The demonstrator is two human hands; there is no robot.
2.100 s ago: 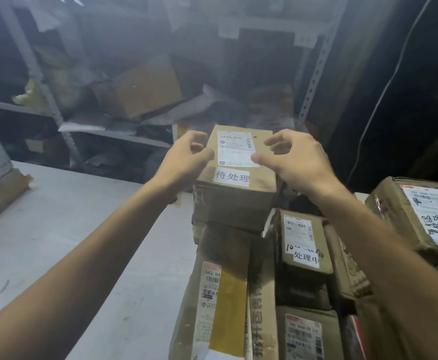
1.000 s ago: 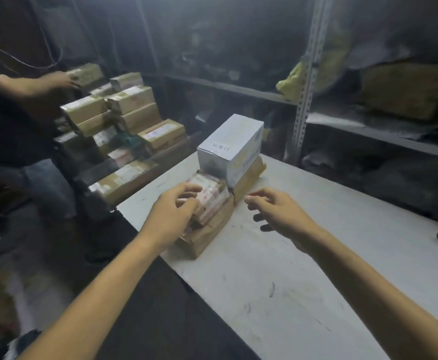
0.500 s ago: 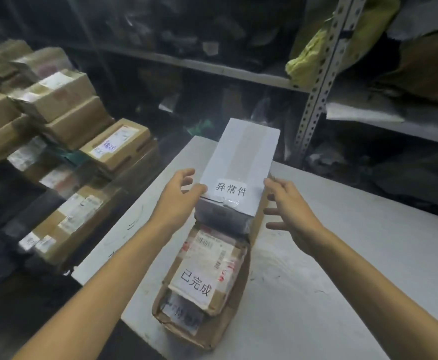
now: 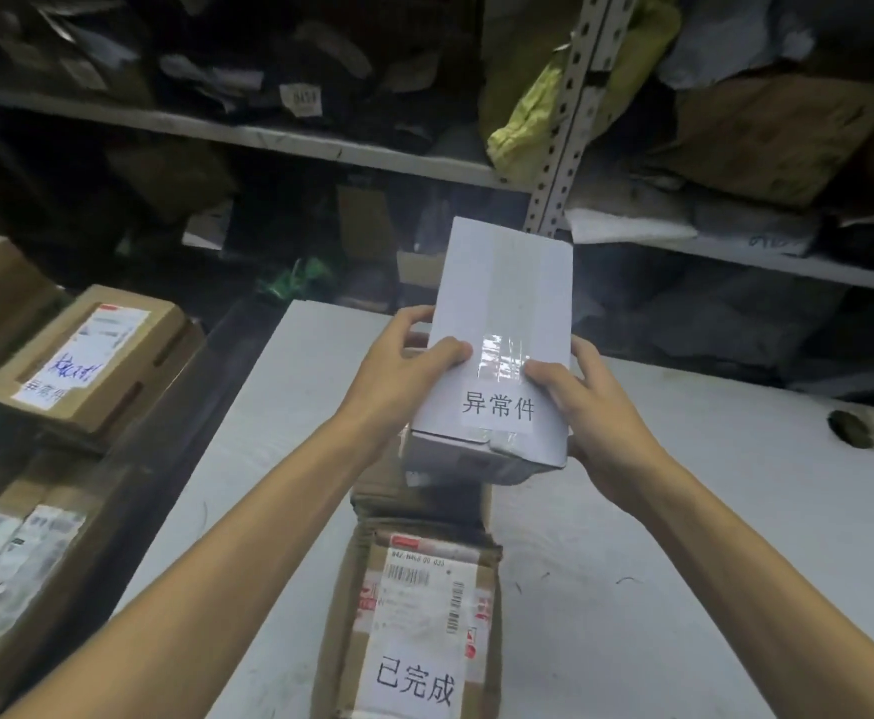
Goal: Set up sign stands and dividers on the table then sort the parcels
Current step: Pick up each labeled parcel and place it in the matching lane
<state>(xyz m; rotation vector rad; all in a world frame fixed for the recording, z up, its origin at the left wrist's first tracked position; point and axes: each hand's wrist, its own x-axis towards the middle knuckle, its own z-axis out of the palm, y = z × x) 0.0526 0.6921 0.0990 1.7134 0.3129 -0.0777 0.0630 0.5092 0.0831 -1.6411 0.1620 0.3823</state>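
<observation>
Now we clamp the white box (image 4: 502,324) between left hand (image 4: 398,365) and right hand (image 4: 588,402); beneath our grip, a brown parcel (image 4: 419,614) on the white table (image 4: 684,511); beyond, dim, seemingly cluttered shelves (image 4: 321,142).

A white box (image 4: 502,324), labelled 异常件 and sealed with clear tape, is held at frame centre, slightly tilted. Below it, at bottom centre, a brown parcel (image 4: 414,614) labelled 已完成 is laid flat on the table.
</observation>
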